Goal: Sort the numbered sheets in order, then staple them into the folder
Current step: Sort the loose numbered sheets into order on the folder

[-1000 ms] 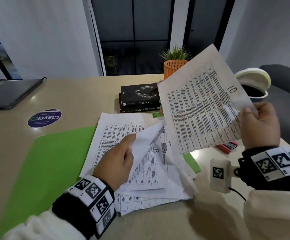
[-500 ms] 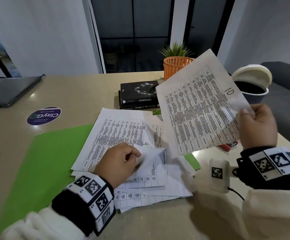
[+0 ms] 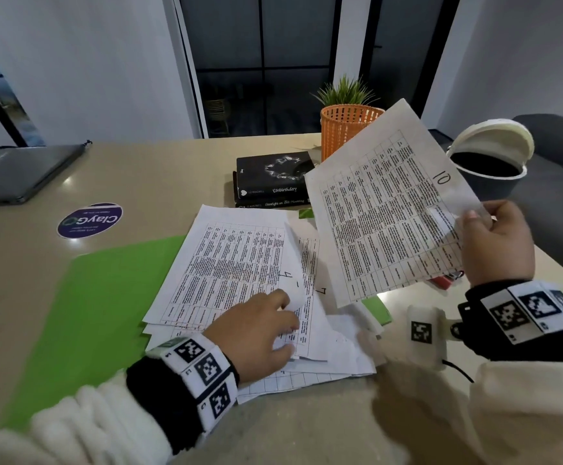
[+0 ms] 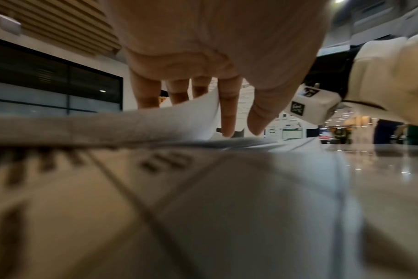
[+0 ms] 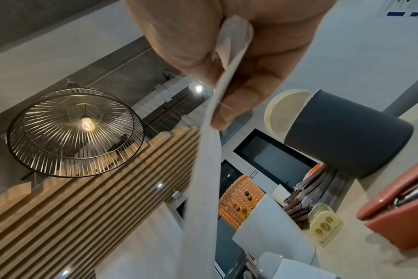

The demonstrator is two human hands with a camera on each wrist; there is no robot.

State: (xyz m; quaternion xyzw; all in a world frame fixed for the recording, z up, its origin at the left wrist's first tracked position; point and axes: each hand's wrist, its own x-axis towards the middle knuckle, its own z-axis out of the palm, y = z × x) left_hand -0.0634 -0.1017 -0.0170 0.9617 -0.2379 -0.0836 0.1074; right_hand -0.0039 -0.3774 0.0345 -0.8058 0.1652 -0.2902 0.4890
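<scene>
Numbered sheets (image 3: pixel 239 273) lie in a loose, fanned pile on the beige worktop (image 3: pixel 159 176), partly overlapping an open green folder (image 3: pixel 98 297) that spreads out to the left. The top page of the pile carries a handwritten 4 near its right edge, and a page marked 7 peeks out just beside it. The left hand (image 3: pixel 256 333) rests on the near part of the pile; its fingers (image 4: pixel 227 113) curl under the lifted corner of a sheet, with the thumb close beside them, so its grip is on that corner. The right hand (image 3: pixel 498 243) is raised above the worktop and pinches a single sheet marked 10 (image 3: pixel 384 209) at its edge between thumb and fingers (image 5: pixel 229 111); the page tilts up toward the far side. Below that raised page, a red stapler (image 5: pixel 401 213) lies on the worktop, mostly hidden in the head view. Farther back stand two stacked black books (image 3: pixel 273 179), an orange basket with a plant (image 3: pixel 347 129) and a grey bin with a pale lid (image 3: pixel 491 166). A closed laptop (image 3: pixel 21 172) and a round purple sticker (image 3: pixel 89 219) sit at the left.
</scene>
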